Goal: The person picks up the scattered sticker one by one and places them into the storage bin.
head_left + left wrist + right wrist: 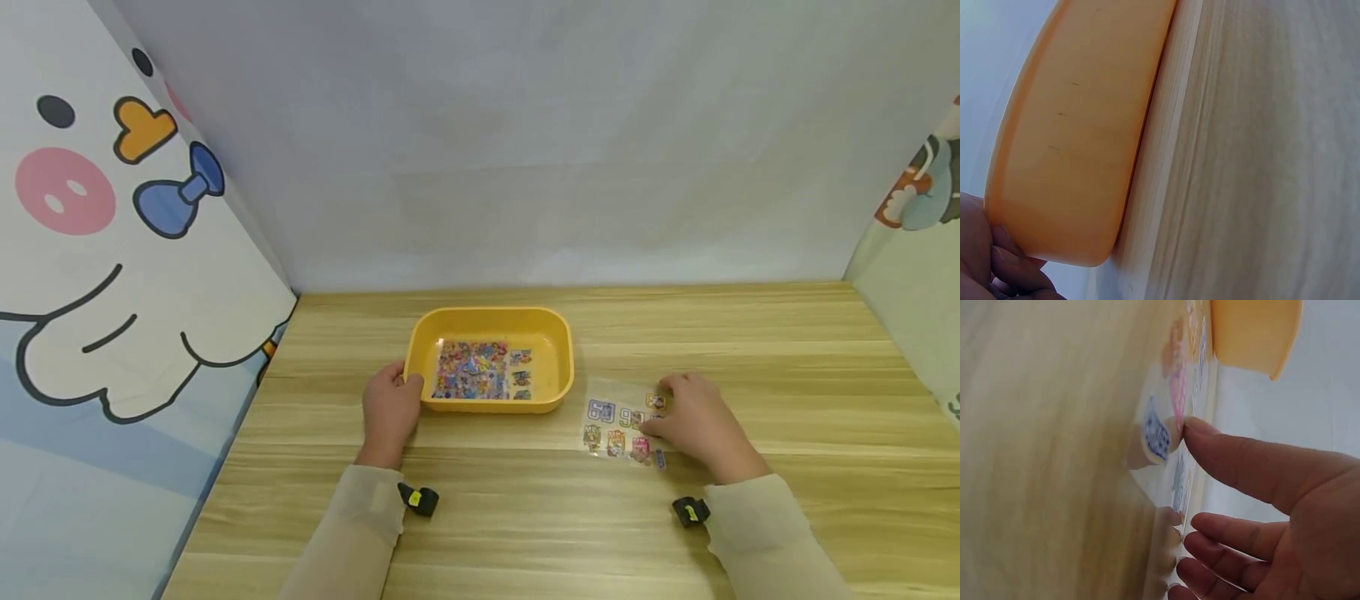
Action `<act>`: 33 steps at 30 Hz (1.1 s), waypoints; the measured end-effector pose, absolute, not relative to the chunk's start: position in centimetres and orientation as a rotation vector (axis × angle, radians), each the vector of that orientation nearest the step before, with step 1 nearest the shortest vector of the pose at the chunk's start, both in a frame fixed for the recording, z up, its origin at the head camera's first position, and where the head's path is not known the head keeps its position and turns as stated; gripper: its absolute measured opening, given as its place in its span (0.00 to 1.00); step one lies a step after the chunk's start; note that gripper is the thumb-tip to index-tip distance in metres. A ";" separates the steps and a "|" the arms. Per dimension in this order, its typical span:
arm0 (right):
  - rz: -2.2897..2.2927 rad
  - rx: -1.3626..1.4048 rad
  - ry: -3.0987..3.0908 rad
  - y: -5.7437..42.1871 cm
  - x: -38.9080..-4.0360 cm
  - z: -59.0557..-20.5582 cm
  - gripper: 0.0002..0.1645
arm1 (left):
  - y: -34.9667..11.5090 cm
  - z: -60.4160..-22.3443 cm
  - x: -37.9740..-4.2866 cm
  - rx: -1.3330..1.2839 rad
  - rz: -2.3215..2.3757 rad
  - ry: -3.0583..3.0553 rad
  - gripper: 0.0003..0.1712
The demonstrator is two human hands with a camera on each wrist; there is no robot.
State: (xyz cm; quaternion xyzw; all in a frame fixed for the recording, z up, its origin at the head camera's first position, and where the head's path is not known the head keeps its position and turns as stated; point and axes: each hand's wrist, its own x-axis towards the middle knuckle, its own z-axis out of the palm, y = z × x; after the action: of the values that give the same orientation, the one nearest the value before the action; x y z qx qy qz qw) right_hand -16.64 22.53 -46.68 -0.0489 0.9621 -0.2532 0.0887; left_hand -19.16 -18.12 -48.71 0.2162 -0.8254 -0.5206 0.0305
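Note:
At its left end, a shallow yellow plastic tray (558,401) is gripped by my left hand (392,408), the thumb at the rim. In the left wrist view, curled fingers (1013,265) meet the tray's corner. Inside the tray lie colourful printed stickers (471,371) on clear film. To the tray's right, a clear sticker sheet (617,442) with cartoon figures and numbers lies on the table. My right hand (701,425) touches this sheet at its right side. The right wrist view shows the thumb (1241,456) on the sheet, apart from the loosely bent fingers.
The wood-grain table (525,525) spreads around the tray and sheet. A pale curtain (540,150) hangs behind it. A panel with a white cartoon character (142,317) borders the left side, and another printed panel (915,267) borders the right.

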 end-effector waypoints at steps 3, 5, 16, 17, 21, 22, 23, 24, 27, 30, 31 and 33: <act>-0.739 -0.140 2.872 22.4 -16.7 -46.8 0.43 | -18.1 -48.7 -19.2 0.665 -1.615 -2.538 0.24; -0.733 -0.137 2.874 22.4 -16.8 -46.9 0.44 | -18.1 -48.6 -19.1 0.663 -1.619 -2.533 0.24; -0.725 -0.141 2.862 23.0 -17.0 -47.0 0.37 | -18.1 -48.6 -19.1 0.647 -1.608 -2.537 0.24; -0.727 -0.140 2.858 23.0 -17.0 -46.9 0.37 | -18.1 -48.6 -19.1 0.649 -1.609 -2.540 0.24; -0.733 -0.135 2.843 23.0 -17.1 -46.9 0.36 | -18.1 -48.6 -19.2 0.657 -1.609 -2.546 0.24; -0.734 -0.135 2.839 22.9 -17.2 -46.9 0.35 | -18.2 -48.6 -19.2 0.658 -1.607 -2.546 0.24; -0.732 -0.135 2.835 22.9 -17.2 -46.9 0.35 | -18.2 -48.6 -19.2 0.658 -1.604 -2.547 0.24; -0.732 -0.135 2.830 22.9 -17.2 -46.9 0.35 | -18.2 -48.6 -19.2 0.658 -1.602 -2.548 0.24; -0.739 -0.133 2.819 22.9 -17.3 -46.9 0.33 | -18.2 -48.6 -19.2 0.657 -1.600 -2.548 0.23; -0.752 -0.137 2.812 23.0 -17.4 -46.8 0.32 | -18.2 -48.7 -19.2 0.653 -1.599 -2.548 0.23; -0.760 -0.137 2.808 23.0 -17.5 -46.8 0.31 | -18.2 -48.7 -19.2 0.651 -1.596 -2.550 0.23; -0.774 -0.140 2.800 23.1 -17.6 -46.7 0.29 | -18.2 -48.7 -19.2 0.650 -1.591 -2.553 0.23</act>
State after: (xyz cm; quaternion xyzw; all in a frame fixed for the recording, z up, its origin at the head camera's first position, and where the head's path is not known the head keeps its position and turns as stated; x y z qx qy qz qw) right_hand -17.56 23.07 -46.75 -0.0477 0.9562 -0.2644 0.1165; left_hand -19.20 -18.18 -48.71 0.2110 -0.8291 -0.5168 0.0320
